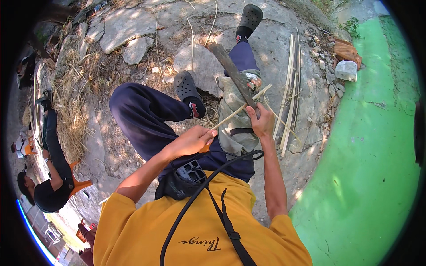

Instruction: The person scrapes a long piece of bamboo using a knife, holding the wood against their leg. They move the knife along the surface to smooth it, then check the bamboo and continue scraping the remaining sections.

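Note:
My left hand (194,141) is closed round the near end of a thin pale bamboo strip (233,116), which slants up to the right. My right hand (262,121) grips the lower end of a long dark blade, seemingly a machete (231,71), whose far end points up and away. The strip crosses the blade just above my right fingers. A thin curled shaving (279,119) hangs beside that hand. Beneath both, a faded patterned cloth (237,99) covers my right leg. The handle of the blade is hidden in my grip.
Long split bamboo strips (290,91) lie on the stony ground to the right. Beyond them are rubble, a white block (346,70) and a green surface (355,168). Dry straw (73,119) lies left. A person in black (52,186) sits on an orange stool (80,182) at far left.

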A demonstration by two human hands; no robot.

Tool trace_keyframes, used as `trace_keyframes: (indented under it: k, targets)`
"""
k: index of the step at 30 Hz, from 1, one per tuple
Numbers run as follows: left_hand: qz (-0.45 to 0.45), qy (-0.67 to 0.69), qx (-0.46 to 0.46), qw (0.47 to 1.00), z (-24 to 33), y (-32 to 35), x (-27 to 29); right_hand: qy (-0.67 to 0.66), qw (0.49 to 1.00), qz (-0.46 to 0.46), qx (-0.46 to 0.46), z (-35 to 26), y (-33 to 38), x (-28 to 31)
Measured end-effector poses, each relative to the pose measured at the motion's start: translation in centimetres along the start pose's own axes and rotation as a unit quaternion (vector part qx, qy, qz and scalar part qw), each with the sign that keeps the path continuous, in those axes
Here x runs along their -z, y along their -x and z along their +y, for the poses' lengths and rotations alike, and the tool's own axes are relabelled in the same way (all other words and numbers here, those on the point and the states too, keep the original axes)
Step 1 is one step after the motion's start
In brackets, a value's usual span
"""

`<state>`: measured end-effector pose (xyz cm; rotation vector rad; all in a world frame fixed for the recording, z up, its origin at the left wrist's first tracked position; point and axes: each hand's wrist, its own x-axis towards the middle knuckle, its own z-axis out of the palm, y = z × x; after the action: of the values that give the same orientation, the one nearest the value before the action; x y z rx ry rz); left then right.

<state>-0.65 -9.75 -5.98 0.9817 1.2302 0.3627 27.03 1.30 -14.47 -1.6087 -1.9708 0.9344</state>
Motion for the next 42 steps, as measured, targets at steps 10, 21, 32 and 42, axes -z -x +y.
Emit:
trace_keyframes:
  k: [10,21,32,42]
  targets:
    - [0.034,-0.008,-0.012,0.999,-2.0,3.3,0.3,0.000,1.000,0.025,0.012,0.2,-0.5,-1.2]
    - [0.027,-0.059,-0.014,0.998,-1.5,3.2,0.5,-0.021,0.998,0.053,0.018,2.0,0.5,-0.7]
    - [0.046,-0.045,0.059,0.996,-0.9,9.7,2.4,-0.053,0.997,0.049,-0.027,2.9,0.1,-0.2]
    - [0.125,-0.140,0.041,0.981,1.7,9.4,4.9,-0.325,0.938,0.052,-0.112,6.5,2.5,0.1]
